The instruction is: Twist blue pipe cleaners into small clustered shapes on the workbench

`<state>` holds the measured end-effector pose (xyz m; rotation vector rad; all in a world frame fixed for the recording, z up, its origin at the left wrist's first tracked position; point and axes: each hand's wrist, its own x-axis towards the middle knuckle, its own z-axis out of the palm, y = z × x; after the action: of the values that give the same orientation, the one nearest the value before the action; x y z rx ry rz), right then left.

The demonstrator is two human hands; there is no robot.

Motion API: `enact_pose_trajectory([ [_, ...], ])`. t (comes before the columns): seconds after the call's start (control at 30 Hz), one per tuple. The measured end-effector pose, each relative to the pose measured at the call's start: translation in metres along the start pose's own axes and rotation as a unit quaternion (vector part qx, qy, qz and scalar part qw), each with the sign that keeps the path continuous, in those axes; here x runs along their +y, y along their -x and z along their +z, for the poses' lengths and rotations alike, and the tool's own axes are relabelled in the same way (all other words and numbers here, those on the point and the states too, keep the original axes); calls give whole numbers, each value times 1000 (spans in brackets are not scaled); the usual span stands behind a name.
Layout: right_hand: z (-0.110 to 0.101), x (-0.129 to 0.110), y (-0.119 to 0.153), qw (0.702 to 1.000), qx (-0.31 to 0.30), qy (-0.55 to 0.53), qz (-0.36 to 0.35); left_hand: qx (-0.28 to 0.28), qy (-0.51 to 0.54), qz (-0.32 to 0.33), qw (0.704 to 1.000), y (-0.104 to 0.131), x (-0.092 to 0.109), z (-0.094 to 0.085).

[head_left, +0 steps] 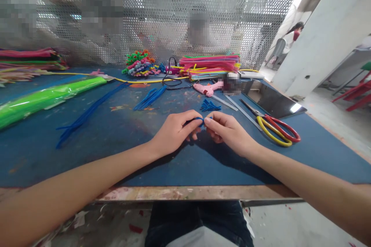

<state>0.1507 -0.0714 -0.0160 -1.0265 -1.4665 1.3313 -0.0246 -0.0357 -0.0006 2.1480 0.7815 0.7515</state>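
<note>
Between my two hands is a short blue pipe cleaner (199,118), mostly covered by the fingertips. My left hand (176,129) pinches it between thumb and forefinger. Close against it, my right hand (224,126) is closed on the same blue piece, thumb on top. Just beyond the hands lies a small pile of short blue pieces (210,105). Longer blue pipe cleaners (150,98) rest farther back to the left, and a long blue bunch (87,114) lies at the left. Scissors (274,127) with one yellow and one red handle are right of my right hand.
On the blue table (121,162) stand a pink glue gun (207,89), a dark glossy panel (271,98) and a bright green wrapped bundle (52,96). Colourful pipe cleaners (211,63) lie along the perforated metal screen (162,15). A seated person (291,38) is far right.
</note>
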Motion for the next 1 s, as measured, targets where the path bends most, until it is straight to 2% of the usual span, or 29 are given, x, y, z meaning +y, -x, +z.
enact_pose_trajectory([
  [0.07,-1,-1,1,994,19,95,-60,-33,98,-57,993,0,-1,1],
  [0.17,-2,-6,4,967,39,214,-130,-54,167,-88,980,0,-1,3],
  [0.27,-1,-9,7,948,73,263,-162,-22,175,-81,981,0,0,4],
  [0.37,1,-10,9,941,101,268,-178,46,88,-25,995,1,2,6],
  [0.5,3,-7,9,954,102,236,-153,137,-41,42,989,4,2,7],
  [0.6,4,-3,7,971,88,190,-115,161,-62,53,983,6,3,7],
  [0.8,5,-4,5,998,4,60,-24,123,54,-1,991,2,4,4],
  [0.93,4,-7,5,997,6,68,-31,87,118,-53,988,-2,4,3],
  [1.0,3,-7,5,995,12,88,-39,85,117,-54,988,-2,4,3],
])
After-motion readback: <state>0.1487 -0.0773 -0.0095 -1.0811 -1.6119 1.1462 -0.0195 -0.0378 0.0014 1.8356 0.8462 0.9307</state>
